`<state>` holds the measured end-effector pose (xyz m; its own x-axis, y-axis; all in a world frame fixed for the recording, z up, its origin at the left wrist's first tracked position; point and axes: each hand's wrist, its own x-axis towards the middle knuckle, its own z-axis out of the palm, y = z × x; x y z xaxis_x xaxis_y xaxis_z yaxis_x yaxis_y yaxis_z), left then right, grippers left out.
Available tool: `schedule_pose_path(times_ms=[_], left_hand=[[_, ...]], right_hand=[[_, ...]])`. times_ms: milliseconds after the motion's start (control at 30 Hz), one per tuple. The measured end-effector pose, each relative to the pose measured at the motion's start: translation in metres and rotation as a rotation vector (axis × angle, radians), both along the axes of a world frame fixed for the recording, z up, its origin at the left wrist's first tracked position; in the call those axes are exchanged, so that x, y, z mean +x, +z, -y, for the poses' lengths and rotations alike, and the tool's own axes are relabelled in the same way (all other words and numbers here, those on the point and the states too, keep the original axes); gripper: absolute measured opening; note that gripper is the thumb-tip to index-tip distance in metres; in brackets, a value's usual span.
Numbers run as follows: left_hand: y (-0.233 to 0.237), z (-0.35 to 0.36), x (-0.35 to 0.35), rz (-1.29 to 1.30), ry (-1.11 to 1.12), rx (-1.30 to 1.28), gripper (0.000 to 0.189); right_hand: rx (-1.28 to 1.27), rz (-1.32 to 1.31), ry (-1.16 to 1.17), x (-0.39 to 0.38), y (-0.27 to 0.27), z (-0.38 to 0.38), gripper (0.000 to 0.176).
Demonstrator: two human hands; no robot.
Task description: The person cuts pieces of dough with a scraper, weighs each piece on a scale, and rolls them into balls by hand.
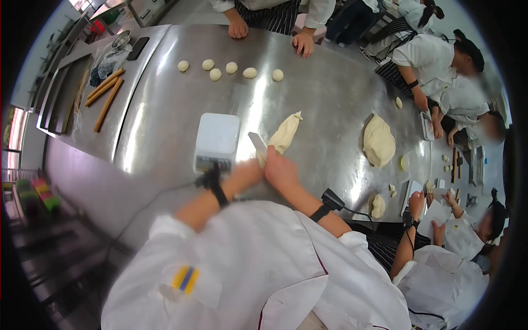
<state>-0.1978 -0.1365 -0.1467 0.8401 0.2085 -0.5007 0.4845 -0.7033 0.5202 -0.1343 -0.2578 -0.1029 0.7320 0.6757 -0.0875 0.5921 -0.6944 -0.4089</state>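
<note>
A long, tapered piece of pale dough (286,132) lies on the steel table (181,110) in front of me. My right hand (281,169) is shut on a white dough scraper (257,144), whose blade stands at the near end of the dough. My left hand (245,171) is blurred by motion. It sits right beside the scraper at the same end of the dough, and I cannot make out its grip. Both wrists wear black bands.
A white scale (217,140) stands just left of my hands. Several dough balls (231,68) sit in a row at the far side and wooden rolling pins (104,96) lie far left. A large dough mound (378,140) lies to the right. Other people work along the far and right edges.
</note>
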Motion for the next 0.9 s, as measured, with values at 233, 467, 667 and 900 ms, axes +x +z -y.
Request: schedule_pose_path(times_ms=[233,467,667,900], left_hand=[[0.001,-0.005,-0.005,0.033,-0.121,0.109,0.047],[0.024,-0.002,-0.02,-0.086,-0.474,0.031,0.043],[0.049,-0.036,-0.03,0.012,-0.246,0.126,0.037],[0.069,-0.127,-0.026,0.405,-0.108,0.531,0.028]], right_hand=[[-0.011,-0.028,-0.033,-0.002,0.008,-0.005,0.016],[0.052,0.038,-0.042,-0.006,-0.011,-0.015,0.014],[0.103,-0.099,-0.308,-0.005,-0.024,-0.003,0.02],[0.083,-0.17,-0.323,-0.066,-0.019,0.071,0.028]])
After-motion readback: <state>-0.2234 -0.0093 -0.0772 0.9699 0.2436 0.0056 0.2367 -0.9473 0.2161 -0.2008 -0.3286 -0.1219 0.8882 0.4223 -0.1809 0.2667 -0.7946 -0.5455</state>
